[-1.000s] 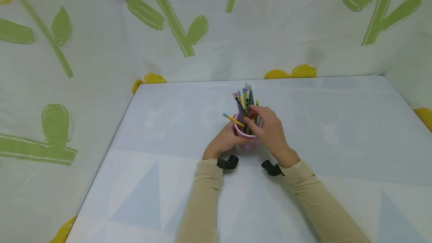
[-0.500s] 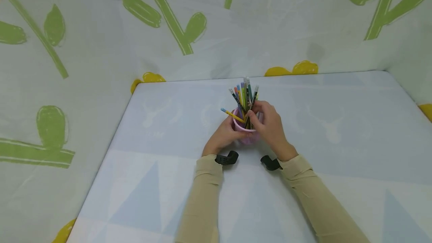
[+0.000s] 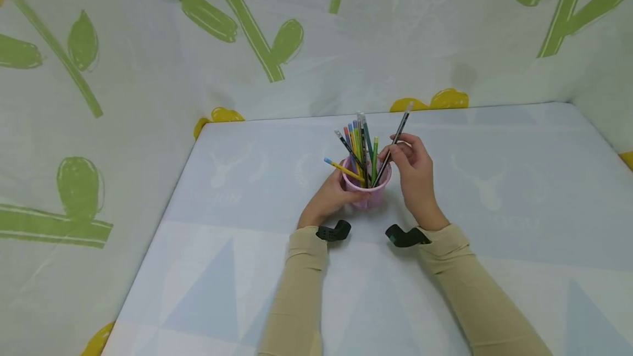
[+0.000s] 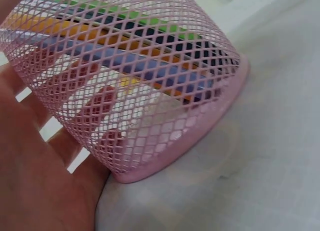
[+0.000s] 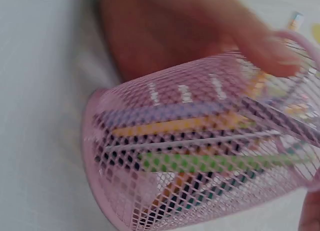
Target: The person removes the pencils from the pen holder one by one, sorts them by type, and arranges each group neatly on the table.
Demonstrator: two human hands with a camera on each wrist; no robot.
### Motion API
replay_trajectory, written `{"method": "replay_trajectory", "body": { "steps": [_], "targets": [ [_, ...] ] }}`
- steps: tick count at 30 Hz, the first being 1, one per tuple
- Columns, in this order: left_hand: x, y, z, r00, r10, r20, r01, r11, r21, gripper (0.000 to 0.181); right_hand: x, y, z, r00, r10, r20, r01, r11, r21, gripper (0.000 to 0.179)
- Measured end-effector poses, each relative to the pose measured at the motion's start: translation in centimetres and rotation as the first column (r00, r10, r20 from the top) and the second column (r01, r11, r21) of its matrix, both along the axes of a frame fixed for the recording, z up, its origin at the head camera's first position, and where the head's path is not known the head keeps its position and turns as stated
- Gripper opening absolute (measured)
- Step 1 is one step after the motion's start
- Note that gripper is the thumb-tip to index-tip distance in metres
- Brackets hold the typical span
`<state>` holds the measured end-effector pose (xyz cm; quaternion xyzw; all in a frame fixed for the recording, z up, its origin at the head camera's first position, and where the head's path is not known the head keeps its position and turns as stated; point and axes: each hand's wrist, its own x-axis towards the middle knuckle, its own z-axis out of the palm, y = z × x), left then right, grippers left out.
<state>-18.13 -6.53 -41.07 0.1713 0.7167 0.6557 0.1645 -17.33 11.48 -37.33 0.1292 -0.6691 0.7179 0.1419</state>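
A pink mesh pencil cup (image 3: 377, 198) stands on the table, several pencils rising from it. My left hand (image 3: 327, 196) grips its left side; in the left wrist view the fingers of that hand (image 4: 40, 166) wrap the mesh (image 4: 145, 156). On the right, my right hand (image 3: 416, 177) pinches a dark pencil (image 3: 401, 125) with a pale top end. That pencil leans right, its lower end inside the cup's rim. A yellow pencil (image 3: 341, 168) with a blue end leans far left over the rim, and a green pencil (image 3: 375, 153) stands near the right side.
The cup is on a white and pale blue patterned tabletop (image 3: 277, 180). Behind the table's far edge is a wall covering (image 3: 346, 65) with green stems and leaves. Dark wrist devices (image 3: 335, 232) sit at both cuffs.
My right hand has moved right and slightly up, drawing a dark pencil out of the bunch so that it now leans right and stands higher. The left hand still holds the cup.
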Motion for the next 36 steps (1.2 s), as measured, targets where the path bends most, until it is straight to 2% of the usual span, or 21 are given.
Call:
{"method": "replay_trajectory", "body": {
  "steps": [4,6,8,11,13,15,16,18,19,20,21,23,24,26,28,30,31,32,33,34,36],
  "targets": [
    [-0.2,0.2,0.0,1.0,0.023,0.004,-0.023,1.0,0.007,0.081,-0.6,1.2,-0.5,0.998,0.034,0.055,-0.021,0.975,-0.22,0.024],
    [-0.3,0.3,0.0,0.999,0.036,0.006,-0.036,0.999,0.009,0.081,-1.1,1.8,-1.2,0.994,0.064,0.088,-0.033,0.946,-0.324,0.025],
    [-0.4,0.4,0.1,0.999,0.052,-0.005,-0.052,0.999,-0.005,0.082,-1.7,2.4,-2.1,0.987,0.107,0.118,-0.047,0.904,-0.426,0.024],
    [-0.5,0.6,0.1,0.997,0.074,-0.015,-0.074,0.996,-0.044,0.084,-2.5,3.3,-3.5,0.957,0.246,0.151,-0.109,0.792,-0.601,0.018],
    [-0.6,0.6,0.1,0.997,0.078,-0.016,-0.079,0.995,-0.056,0.085,-2.9,3.9,-4.3,0.913,0.368,0.177,-0.136,0.684,-0.717,0.012],
    [-0.6,0.6,0.1,0.997,0.079,-0.009,-0.08,0.995,-0.056,0.086,-3.2,4.6,-5.1,0.86,0.476,0.187,-0.129,0.556,-0.821,0.01],
    [-0.5,0.6,0.1,0.997,0.077,-0.004,-0.077,0.996,-0.05,0.085,-3.3,4.9,-5.4,0.838,0.51,0.195,-0.113,0.512,-0.852,0.01],
    [-0.5,0.6,0.1,0.997,0.075,0.0,-0.075,0.996,-0.043,0.085,-3.5,5.3,-5.9,0.807,0.554,0.204,-0.083,0.448,-0.89,0.011],
    [-0.4,0.6,0.2,0.997,0.076,0.0,-0.076,0.996,-0.047,0.085,-3.5,5.5,-6.1,0.799,0.564,0.206,-0.078,0.438,-0.896,0.012],
    [-0.3,0.5,0.2,0.997,0.079,-0.001,-0.079,0.995,-0.058,0.086,-3.5,5.5,-6.3,0.797,0.568,0.208,-0.078,0.438,-0.896,0.013],
    [-0.1,0.5,0.2,0.996,0.085,0.001,-0.084,0.994,-0.072,0.085,-3.5,5.6,-6.4,0.794,0.569,0.215,-0.083,0.451,-0.888,0.014],
    [0.1,0.4,0.2,0.995,0.102,0.002,-0.101,0.99,-0.101,0.086,-3.4,5.6,-6.6,0.795,0.557,0.24,-0.099,0.509,-0.855,0.015],
    [0.2,0.3,0.2,0.994,0.113,0.004,-0.112,0.987,-0.116,0.086,-3.3,5.6,-6.7,0.798,0.546,0.255,-0.109,0.548,-0.83,0.017],
    [0.5,0.3,0.2,0.991,0.135,0.01,-0.132,0.983,-0.13,0.086,-3.0,5.5,-6.7,0.809,0.511,0.29,-0.137,0.644,-0.753,0.023],
    [0.6,0.3,0.3,0.988,0.151,0.005,-0.149,0.98,-0.13,0.086,-2.8,5.4,-6.6,0.821,0.461,0.338,-0.169,0.762,-0.625,0.033],
    [0.5,0.4,0.4,0.987,0.16,0.0,-0.159,0.98,-0.12,0.085,-2.6,5.4,-6.4,0.833,0.395,0.388,-0.207,0.872,-0.443,0.04],
    [0.5,0.6,0.4,0.986,0.164,-0.004,-0.163,0.979,-0.118,0.084,-2.5,5.5,-6.3,0.841,0.349,0.413,-0.22,0.918,-0.329,0.043],
    [0.4,0.7,0.4,0.986,0.166,-0.01,-0.166,0.979,-0.118,0.083,-2.5,5.6,-6.1,0.846,0.303,0.438,-0.231,0.95,-0.211,0.044],
    [0.1,0.9,0.0,0.986,0.168,-0.024,-0.169,0.979,-0.11,0.083,-2.5,5.7,-5.9,0.853,0.252,0.457,-0.239,0.967,-0.087,0.046],
    [0.1,0.8,0.0,0.984,0.174,-0.024,-0.176,0.978,-0.111,0.081,-2.5,5.7,-5.9,0.858,0.207,0.469,-0.249,0.968,0.028,0.046],
    [0.0,0.8,-0.3,0.983,0.18,-0.034,-0.183,0.978,-0.103,0.078,-2.5,5.7,-5.9,0.866,0.113,0.487,-0.251,0.94,0.229,0.048]
  ]
}}
